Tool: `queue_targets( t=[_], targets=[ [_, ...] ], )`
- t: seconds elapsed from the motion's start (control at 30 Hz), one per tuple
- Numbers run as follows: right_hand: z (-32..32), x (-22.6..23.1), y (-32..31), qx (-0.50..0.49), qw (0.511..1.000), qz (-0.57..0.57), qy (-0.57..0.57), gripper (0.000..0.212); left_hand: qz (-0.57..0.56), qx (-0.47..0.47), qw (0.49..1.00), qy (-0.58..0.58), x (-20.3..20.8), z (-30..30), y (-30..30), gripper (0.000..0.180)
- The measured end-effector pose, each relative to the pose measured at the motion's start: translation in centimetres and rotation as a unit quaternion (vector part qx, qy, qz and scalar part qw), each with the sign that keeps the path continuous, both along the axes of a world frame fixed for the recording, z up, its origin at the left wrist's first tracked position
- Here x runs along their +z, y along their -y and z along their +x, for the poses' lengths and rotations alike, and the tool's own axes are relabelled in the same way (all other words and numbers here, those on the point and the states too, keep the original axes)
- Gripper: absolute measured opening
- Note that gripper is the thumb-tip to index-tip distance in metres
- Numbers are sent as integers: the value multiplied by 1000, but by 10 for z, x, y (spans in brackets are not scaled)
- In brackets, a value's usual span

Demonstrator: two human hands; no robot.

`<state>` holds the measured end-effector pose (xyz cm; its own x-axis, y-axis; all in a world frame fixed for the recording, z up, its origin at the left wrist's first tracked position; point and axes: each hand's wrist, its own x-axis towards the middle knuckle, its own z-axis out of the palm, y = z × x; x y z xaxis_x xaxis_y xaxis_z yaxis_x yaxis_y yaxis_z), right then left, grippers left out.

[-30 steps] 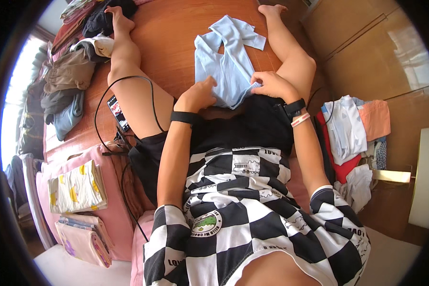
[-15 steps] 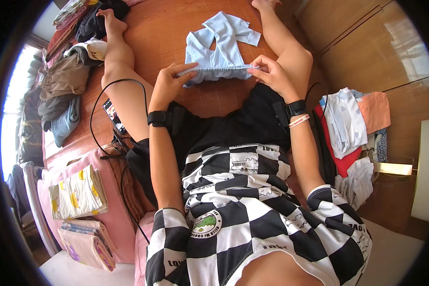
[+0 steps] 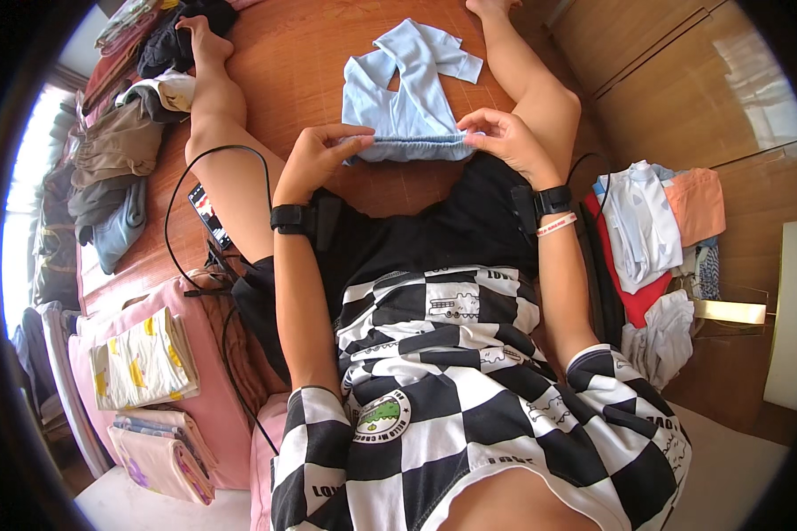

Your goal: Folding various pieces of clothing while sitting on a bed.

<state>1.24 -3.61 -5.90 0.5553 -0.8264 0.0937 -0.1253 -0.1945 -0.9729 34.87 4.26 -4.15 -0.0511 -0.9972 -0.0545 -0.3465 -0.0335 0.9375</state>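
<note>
A small light blue pair of pants point(image 3: 390, 102) lies on the reddish-brown wooden surface between my outstretched legs. Its gathered elastic waistband is nearest me, and the pant legs stretch away, crossed and bent at the far end. My left hand point(image 3: 319, 155) pinches the waistband's left end between thumb and fingers. At the right end, my right hand point(image 3: 509, 142) grips the same band with thumb and forefinger. Between them the band is drawn fairly straight.
Piled clothes point(image 3: 119, 150) line the left side. Folded patterned cloths point(image 3: 146, 363) rest on pink fabric at lower left. A phone point(image 3: 208, 215) and a black cable point(image 3: 170, 212) are beside my left leg. More folded clothes point(image 3: 642, 230) are stacked at right, near wooden cabinet doors point(image 3: 682, 97).
The near waistband edge has rolled or folded over, showing a thicker, darker band. My left hand has shifted slightly inward and down; my right hand is nearly in the same place.
</note>
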Motion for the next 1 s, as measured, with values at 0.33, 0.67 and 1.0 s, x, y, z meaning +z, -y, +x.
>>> queue_targets(
  t=[0.33, 0.67, 1.0],
  targets=[
    [-2, -2, 2, -64, 995, 27, -77, 16, -15, -6, 1000, -18, -4, -2, 3, 25],
    [2, -7, 2, -58, 997, 21, -48, 16, -41, -77, 995, 57, -9, -3, 5, 35],
    [4, 2, -1, -53, 997, 29, -39, 21, -9, 0, 999, 39, -8, -1, 7, 31]
  ],
)
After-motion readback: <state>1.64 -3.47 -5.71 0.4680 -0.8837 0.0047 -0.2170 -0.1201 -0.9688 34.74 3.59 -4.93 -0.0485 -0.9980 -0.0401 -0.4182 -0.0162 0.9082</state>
